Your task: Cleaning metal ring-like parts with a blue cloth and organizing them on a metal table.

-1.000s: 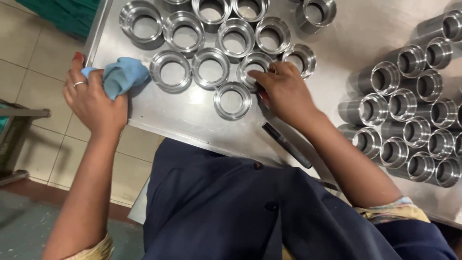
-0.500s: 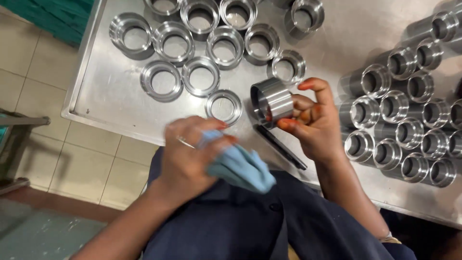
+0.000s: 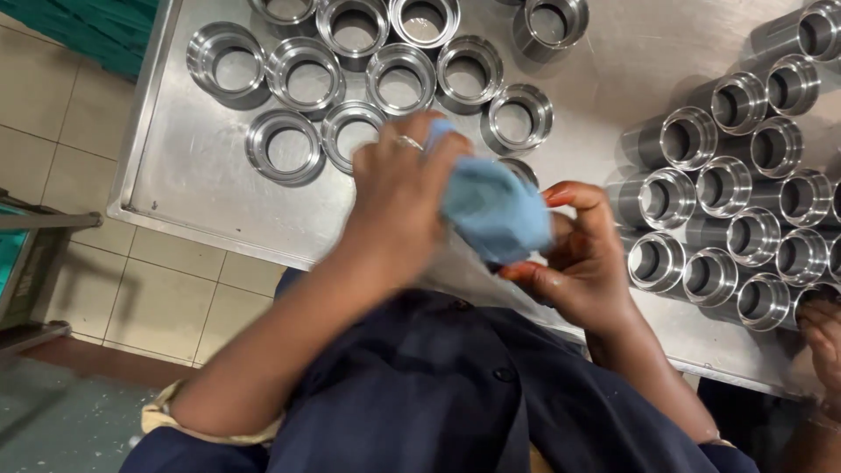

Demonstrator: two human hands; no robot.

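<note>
1. Beige floor tiles (image 3: 79,114) fill the left of the frame beside our brushed steel table (image 3: 175,188).
2. Short polished rings (image 3: 285,144) sit upper centre; taller machined sleeves (image 3: 731,236) crowd the right edge.
3. Our left hand (image 3: 399,206), curled shut, grips a soft blue cloth (image 3: 495,210) at centre frame.
4. Our right hand (image 3: 578,263) cups beneath the cloth, fingers bent; what it holds is hidden.
5. Another person's hand (image 3: 823,328) shows lower right.
</note>
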